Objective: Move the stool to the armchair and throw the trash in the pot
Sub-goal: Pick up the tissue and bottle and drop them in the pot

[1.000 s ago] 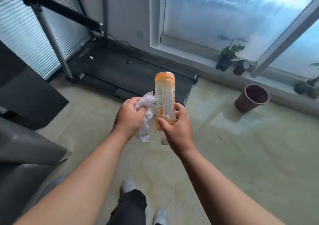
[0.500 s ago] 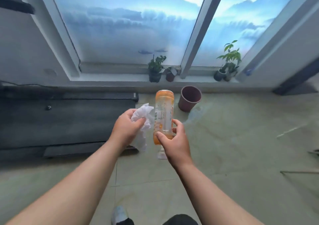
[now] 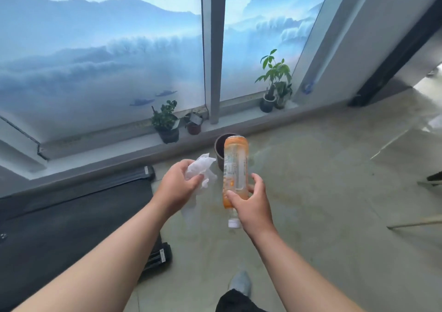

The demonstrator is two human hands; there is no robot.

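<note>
My left hand [image 3: 178,187] grips a crumpled white tissue [image 3: 202,168]. My right hand [image 3: 253,203] holds an orange plastic bottle [image 3: 234,168] upside down, its white cap pointing down toward the floor. Straight ahead on the floor stands a brown empty pot [image 3: 219,150], mostly hidden behind the bottle, just below the window sill. Both hands are held out in front of me, a short way from the pot. Neither stool nor armchair can be made out.
A black treadmill [image 3: 71,216] lies on the floor at the left. Small potted plants [image 3: 167,125] and a taller one [image 3: 272,89] stand on the window sill. Thin metal legs [image 3: 416,223] reach in from the right edge. My foot [image 3: 240,285] is below.
My view has swung right and I have stepped closer to the window. The pot has gone from the right side to straight ahead, behind the bottle. Both hands keep their hold.
</note>
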